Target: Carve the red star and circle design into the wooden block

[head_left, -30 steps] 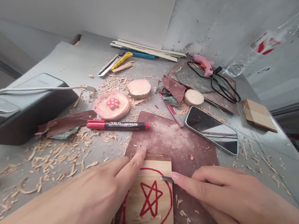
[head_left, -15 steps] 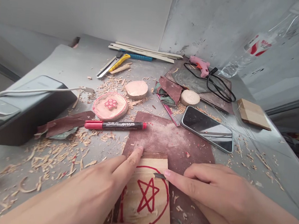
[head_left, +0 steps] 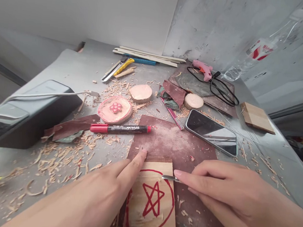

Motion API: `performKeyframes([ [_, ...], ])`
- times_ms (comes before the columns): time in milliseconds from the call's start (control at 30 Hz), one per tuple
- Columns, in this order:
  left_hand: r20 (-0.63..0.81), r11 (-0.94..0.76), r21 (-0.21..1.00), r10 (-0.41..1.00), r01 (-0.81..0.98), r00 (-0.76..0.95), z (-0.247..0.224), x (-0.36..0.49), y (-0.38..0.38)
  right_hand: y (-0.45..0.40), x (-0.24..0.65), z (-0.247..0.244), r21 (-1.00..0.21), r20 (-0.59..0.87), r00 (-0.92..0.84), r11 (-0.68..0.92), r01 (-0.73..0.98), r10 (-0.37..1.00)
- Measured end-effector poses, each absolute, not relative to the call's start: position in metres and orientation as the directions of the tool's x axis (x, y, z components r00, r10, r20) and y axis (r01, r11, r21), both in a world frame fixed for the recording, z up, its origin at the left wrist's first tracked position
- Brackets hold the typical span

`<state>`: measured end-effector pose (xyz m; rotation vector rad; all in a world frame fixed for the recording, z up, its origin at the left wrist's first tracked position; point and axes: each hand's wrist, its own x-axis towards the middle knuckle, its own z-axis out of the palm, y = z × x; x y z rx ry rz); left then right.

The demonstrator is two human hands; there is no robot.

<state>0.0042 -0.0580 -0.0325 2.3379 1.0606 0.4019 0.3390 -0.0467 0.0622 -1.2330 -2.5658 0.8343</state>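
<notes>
A pale square wood board (head_left: 150, 224) with a red circle and a red star drawn on it lies on brown sandpaper (head_left: 162, 136). My left hand (head_left: 110, 183) is closed on the board's left side, index finger along the upper left edge and thumb at the bottom. A thin metal blade (head_left: 168, 177) sticks out from my right hand (head_left: 221, 187), its fingers pinched round the tool. The blade's tip rests over the red circle line near the board's upper right. The tool's handle is hidden in the hand.
A red marker (head_left: 121, 128), wood slices (head_left: 140, 93) and a phone (head_left: 211, 132) lie beyond the board. At left stands a black box (head_left: 34, 112) with a cable. Farther back are a yellow cutter (head_left: 124, 66), pink glue gun (head_left: 203, 69) and bottle (head_left: 259, 53).
My right hand and the blade have shifted slightly right, and the blade now looks brighter and turned. The whole view has shifted a little; my left hand stays on the board.
</notes>
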Motion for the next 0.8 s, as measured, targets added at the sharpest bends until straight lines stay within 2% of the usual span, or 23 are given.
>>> performKeyframes([
  [233, 0.068, -0.545, 0.630, 0.748, 0.553, 0.660, -0.034, 0.004, -0.057, -0.051, 0.332, 0.065, -0.523, -0.096, -0.647, 0.515, 0.679, 0.756],
  [367, -0.009, -0.506, 0.629, 0.755, 0.591, 0.656, -0.030, 0.005, -0.055, -0.048, 0.325, 0.074, -0.525, -0.102, -0.661, 0.524, 0.671, 0.744],
  [467, -0.048, -0.489, 0.639, 0.745, 0.594, 0.666, -0.029, 0.005, -0.055, -0.047, 0.319, 0.079, -0.523, -0.185, -0.636, 0.473, 0.709, 0.749],
  [700, 0.019, -0.508, 0.646, 0.757, 0.569, 0.654, -0.031, 0.007, -0.057, -0.043, 0.333, 0.057, -0.553, -0.012, -0.693, 0.572, 0.605, 0.721],
  [800, 0.005, -0.497, 0.648, 0.760, 0.577, 0.650, -0.031, 0.007, -0.058, -0.040, 0.330, 0.050, -0.526, -0.001, -0.716, 0.609, 0.594, 0.698],
])
